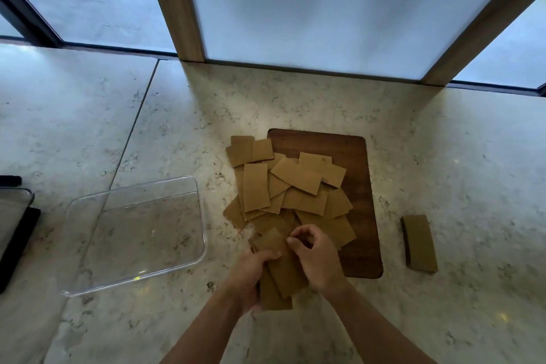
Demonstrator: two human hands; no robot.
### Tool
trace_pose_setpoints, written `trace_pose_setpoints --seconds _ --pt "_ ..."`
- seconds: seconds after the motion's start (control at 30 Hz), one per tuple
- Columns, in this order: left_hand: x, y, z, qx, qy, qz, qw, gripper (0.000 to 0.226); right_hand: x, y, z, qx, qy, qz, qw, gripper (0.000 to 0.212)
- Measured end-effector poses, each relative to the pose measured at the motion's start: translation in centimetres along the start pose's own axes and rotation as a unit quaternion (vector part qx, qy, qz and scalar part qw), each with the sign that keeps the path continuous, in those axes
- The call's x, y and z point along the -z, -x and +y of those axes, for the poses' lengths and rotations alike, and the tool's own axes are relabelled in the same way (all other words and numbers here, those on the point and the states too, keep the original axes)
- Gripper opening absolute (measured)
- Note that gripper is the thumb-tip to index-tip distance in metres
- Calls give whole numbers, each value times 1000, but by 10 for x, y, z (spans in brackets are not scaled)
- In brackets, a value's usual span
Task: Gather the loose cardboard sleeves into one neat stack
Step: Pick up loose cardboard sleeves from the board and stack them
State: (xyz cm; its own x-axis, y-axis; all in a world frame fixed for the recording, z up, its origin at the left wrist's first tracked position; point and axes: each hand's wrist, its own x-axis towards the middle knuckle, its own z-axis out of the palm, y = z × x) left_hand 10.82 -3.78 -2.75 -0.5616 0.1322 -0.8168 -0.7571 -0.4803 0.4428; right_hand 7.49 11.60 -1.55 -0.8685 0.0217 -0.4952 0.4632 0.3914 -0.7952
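Observation:
Several loose brown cardboard sleeves (291, 189) lie scattered in an overlapping pile, partly on a dark wooden board (359, 186). At the pile's near edge my left hand (251, 278) grips a small bunch of sleeves (285, 272) from the left and below. My right hand (316, 257) is against the bunch's right side with its fingers curled at the top edge; what they pinch is unclear. A neat stack of sleeves (419, 242) lies on the counter to the right of the board.
An empty clear plastic tray (88, 204) sits on the marble counter (458, 156) to the left of the pile. A dark object (14, 230) is at the far left edge. Wooden posts and frosted panels stand along the back.

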Motion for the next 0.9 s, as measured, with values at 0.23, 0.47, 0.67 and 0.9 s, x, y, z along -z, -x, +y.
trace_pose_setpoints --seconds 0.23,0.47,0.67,0.9 --pt "7 -11 24 -1 102 -30 994 45 14 -79 -38 152 303 156 928 48" --pt "-2 -20 45 -90 171 -78 978 42 24 -122 -51 131 449 48 883 77" --pt "-4 -22 50 -55 152 -80 984 62 45 -81 -41 134 284 -33 949 81" --pt "-2 -1 54 -70 -31 -75 994 53 58 -26 -42 214 266 -208 917 77"
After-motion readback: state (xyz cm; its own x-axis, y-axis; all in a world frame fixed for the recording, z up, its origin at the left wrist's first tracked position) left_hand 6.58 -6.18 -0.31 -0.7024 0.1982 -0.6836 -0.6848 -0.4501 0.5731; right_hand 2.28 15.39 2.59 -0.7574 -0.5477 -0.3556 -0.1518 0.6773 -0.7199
